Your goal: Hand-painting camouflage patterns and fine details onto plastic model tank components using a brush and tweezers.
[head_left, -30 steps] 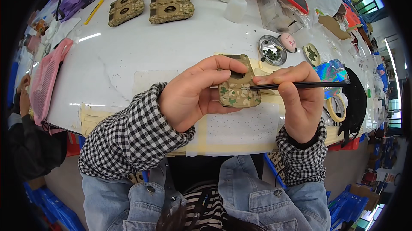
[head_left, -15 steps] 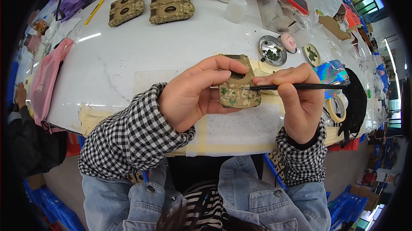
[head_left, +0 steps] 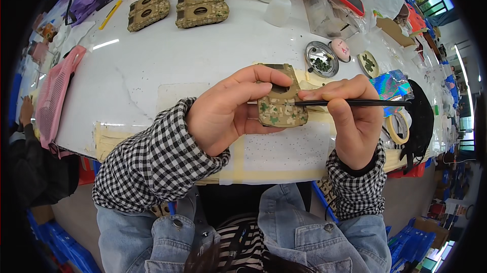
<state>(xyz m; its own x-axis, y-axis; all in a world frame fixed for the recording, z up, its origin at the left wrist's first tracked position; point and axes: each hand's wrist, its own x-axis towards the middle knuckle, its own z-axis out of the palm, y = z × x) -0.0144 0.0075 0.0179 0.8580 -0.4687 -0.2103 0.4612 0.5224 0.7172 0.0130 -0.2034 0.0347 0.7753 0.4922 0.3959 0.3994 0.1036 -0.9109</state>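
Camouflage model hull (head_left: 282, 114), seen in the head view, sits in your left hand (head_left: 220, 113), raised in front of you above the near part of the white table (head_left: 134, 70). Your left hand is closed around its left side, thumb and forefinger near the dark oval opening, the other fingers curled behind and below. Your right hand (head_left: 357, 121) pinches a slim black tool (head_left: 370, 102) between thumb and fingers; the tool lies almost level, its narrow end pointing left at the camouflaged face, though you cannot tell from this angle whether the tip touches. Below your hands, a white sheet (head_left: 284, 154) scattered with tiny dark specks is bordered by yellowish tape. Beyond the hull, to your right, a round metal dish (head_left: 317, 48) holds dark green bits, with a rounded pink object (head_left: 340, 49) just beside it and a small shallow dish (head_left: 374, 73) of green pieces farther right. A roll of tape (head_left: 401, 140) lies right of your right hand, near a shiny iridescent packet (head_left: 393, 81). At the far left of the table, similar camouflage hulls (head_left: 203, 16) stand in two groups, with a yellow pen (head_left: 110, 15) beside them.
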